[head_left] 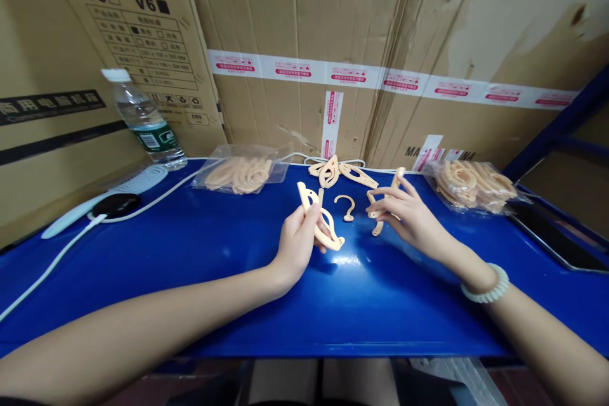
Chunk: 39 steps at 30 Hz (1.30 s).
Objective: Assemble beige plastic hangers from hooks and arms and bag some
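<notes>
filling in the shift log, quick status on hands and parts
Left hand gripping cream leaf-shaped plastic frame. Right hand at cream curved plastic piece, grip unclear. Cream question-mark-shaped plastic hook between hands, possible obstruction.

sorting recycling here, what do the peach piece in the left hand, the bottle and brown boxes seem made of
Peach piece in the left hand: probably moulded plastic, smooth, low sheen, from its even colour and rounded edges; painted wood isn't ruled out.
Bottle: likely plastic, clear and glossy, since it's see-through.
Brown boxes: cardboard, dull, given the creases and scuffed patches.
</notes>
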{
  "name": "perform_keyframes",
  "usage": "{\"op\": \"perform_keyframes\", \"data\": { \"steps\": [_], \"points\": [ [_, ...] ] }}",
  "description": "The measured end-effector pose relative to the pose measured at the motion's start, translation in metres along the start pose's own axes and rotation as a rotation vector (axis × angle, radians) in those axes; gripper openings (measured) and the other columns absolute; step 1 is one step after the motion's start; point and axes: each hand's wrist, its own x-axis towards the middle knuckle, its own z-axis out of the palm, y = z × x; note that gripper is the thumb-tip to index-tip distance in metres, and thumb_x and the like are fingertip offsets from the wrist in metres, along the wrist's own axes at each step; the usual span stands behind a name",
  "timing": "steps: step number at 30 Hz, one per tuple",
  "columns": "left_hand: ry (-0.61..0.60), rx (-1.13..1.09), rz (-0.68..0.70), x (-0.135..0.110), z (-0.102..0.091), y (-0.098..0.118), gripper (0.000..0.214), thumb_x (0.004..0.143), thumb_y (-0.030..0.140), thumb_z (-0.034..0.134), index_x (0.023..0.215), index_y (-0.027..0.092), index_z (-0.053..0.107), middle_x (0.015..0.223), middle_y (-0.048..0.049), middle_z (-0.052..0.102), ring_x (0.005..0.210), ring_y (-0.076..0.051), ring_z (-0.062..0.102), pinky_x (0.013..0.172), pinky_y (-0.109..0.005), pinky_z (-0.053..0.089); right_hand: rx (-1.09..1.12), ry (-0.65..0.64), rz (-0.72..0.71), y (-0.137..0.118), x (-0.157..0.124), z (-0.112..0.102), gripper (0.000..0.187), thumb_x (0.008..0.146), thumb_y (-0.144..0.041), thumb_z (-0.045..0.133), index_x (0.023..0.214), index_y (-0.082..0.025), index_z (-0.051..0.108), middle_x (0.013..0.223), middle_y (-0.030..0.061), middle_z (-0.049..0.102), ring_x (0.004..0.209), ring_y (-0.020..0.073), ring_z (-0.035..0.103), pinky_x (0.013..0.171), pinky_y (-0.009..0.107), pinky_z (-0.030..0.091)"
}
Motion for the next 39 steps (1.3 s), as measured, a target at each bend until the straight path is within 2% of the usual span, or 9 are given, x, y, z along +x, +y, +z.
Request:
{"op": "perform_keyframes", "data": {
  "steps": [3, 6, 13, 18, 24, 28, 32, 35, 39],
  "points": [
    [-0.004, 0.003, 0.002, -0.001, 0.000, -0.001, 0.049, 0.081, 0.064, 0.065, 0.071, 0.017, 0.053, 0.054, -0.0023, 0.063, 0.046, -0.016, 0.061, 0.039, -0.021, 0.045, 0.134, -0.132, -0.003, -0.001, 0.001, 0.003, 0.017, 0.098, -0.014, 0.049, 0.101, -0.021, 0.064, 0.106, 0.0073, 0.073, 0.113, 0.0229, 0.065, 0.110, 0.051, 0.039],
    [-0.002, 0.004, 0.002, -0.001, 0.000, -0.002, 0.048, 0.082, 0.062, 0.065, 0.073, 0.016, 0.054, 0.056, -0.0026, 0.063, 0.048, -0.017, 0.062, 0.039, -0.021, 0.045, 0.229, -0.243, 0.056, -0.007, 0.002, 0.005, 0.019, 0.097, -0.012, 0.048, 0.098, -0.018, 0.066, 0.105, 0.0107, 0.071, 0.101, 0.0217, 0.067, 0.090, 0.038, 0.054],
    [-0.003, 0.006, -0.003, -0.001, 0.000, -0.002, 0.045, 0.083, 0.059, 0.064, 0.076, 0.016, 0.055, 0.057, -0.0014, 0.062, 0.050, -0.017, 0.063, 0.040, -0.021, 0.046, 0.117, -0.279, 0.120, -0.003, -0.002, 0.002, 0.013, 0.093, -0.025, 0.062, 0.096, -0.018, 0.072, 0.112, 0.0135, 0.068, 0.108, 0.0281, 0.062, 0.096, 0.045, 0.050],
    [-0.013, -0.003, -0.010, -0.002, 0.001, 0.000, 0.043, 0.083, 0.057, 0.063, 0.072, 0.016, 0.054, 0.057, -0.0007, 0.060, 0.048, -0.016, 0.061, 0.040, -0.021, 0.045, 0.132, -0.324, 0.261, 0.002, -0.003, 0.002, 0.012, 0.092, -0.025, 0.063, 0.095, -0.017, 0.072, 0.099, 0.0108, 0.067, 0.091, 0.0236, 0.065, 0.082, 0.036, 0.051],
    [-0.019, -0.020, -0.040, -0.002, 0.000, 0.003, 0.030, 0.078, 0.044, 0.062, 0.072, 0.017, 0.053, 0.059, 0.0002, 0.059, 0.051, -0.017, 0.061, 0.043, -0.023, 0.046, 0.073, -0.265, 0.355, 0.018, -0.004, -0.014, 0.017, 0.092, -0.027, 0.060, 0.101, -0.017, 0.071, 0.097, 0.0093, 0.065, 0.085, 0.0220, 0.064, 0.077, 0.033, 0.049],
    [-0.038, -0.040, -0.045, -0.004, 0.000, 0.004, 0.021, 0.075, 0.036, 0.061, 0.079, 0.017, 0.054, 0.065, 0.0013, 0.059, 0.056, -0.016, 0.062, 0.046, -0.023, 0.049, -0.037, -0.375, 0.466, 0.034, -0.012, -0.024, 0.012, 0.082, -0.021, 0.067, 0.092, -0.018, 0.071, 0.095, 0.0075, 0.064, 0.083, 0.0216, 0.063, 0.075, 0.031, 0.048],
    [-0.055, 0.047, 0.002, -0.007, 0.000, 0.003, 0.027, 0.083, 0.037, 0.060, 0.100, 0.017, 0.058, 0.074, 0.0022, 0.058, 0.059, -0.014, 0.061, 0.053, -0.024, 0.053, -0.084, -0.407, 0.478, 0.044, -0.016, -0.025, 0.009, 0.084, -0.024, 0.066, 0.090, -0.019, 0.070, 0.092, 0.0073, 0.063, 0.082, 0.0216, 0.063, 0.076, 0.032, 0.049],
    [-0.114, 0.164, 0.106, -0.009, 0.000, 0.003, 0.032, 0.090, 0.041, 0.059, 0.110, 0.016, 0.059, 0.077, 0.0008, 0.059, 0.060, -0.013, 0.060, 0.057, -0.023, 0.053, -0.070, -0.328, 0.438, 0.037, -0.013, -0.024, 0.014, 0.089, -0.026, 0.060, 0.094, -0.018, 0.069, 0.094, 0.0085, 0.064, 0.081, 0.0215, 0.063, 0.075, 0.034, 0.051],
    [-0.162, 0.215, 0.196, -0.010, 0.001, 0.004, 0.039, 0.091, 0.037, 0.062, 0.124, 0.019, 0.060, 0.082, -0.0002, 0.060, 0.062, -0.012, 0.058, 0.054, -0.021, 0.051, 0.028, -0.036, 0.268, 0.006, -0.003, -0.015, 0.032, 0.094, -0.024, 0.055, 0.126, -0.019, 0.059, 0.108, 0.0110, 0.063, 0.089, 0.0229, 0.062, 0.080, 0.037, 0.052]
  ]
}}
